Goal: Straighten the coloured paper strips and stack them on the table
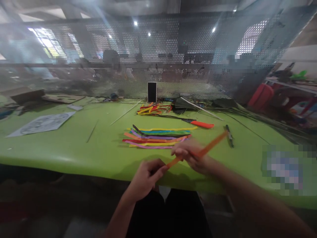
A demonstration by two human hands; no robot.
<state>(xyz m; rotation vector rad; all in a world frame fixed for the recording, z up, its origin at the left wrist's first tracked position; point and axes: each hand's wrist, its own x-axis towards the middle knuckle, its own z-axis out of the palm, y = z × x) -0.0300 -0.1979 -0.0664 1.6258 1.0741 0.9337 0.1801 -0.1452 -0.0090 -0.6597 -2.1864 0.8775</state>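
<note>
An orange strip (212, 144) runs slantwise between my hands above the table's front edge. My left hand (150, 174) pinches its lower end between thumb and fingers. Further up, my right hand (190, 155) is closed around the strip, somewhat blurred, and the free end sticks out up to the right. Just beyond my hands lies a row of several coloured strips (158, 139) in yellow, blue, green, black, purple, orange and red, side by side on the green tabletop. My right hand covers their right ends in part.
Behind the row lie an orange-handled cutter (201, 124), a pen (229, 136) and a tangle of coloured strips (150, 109). A phone (152, 92) stands upright near a mesh screen (163, 49). Printed paper (43, 124) lies left; dark strips (257, 115) lie right.
</note>
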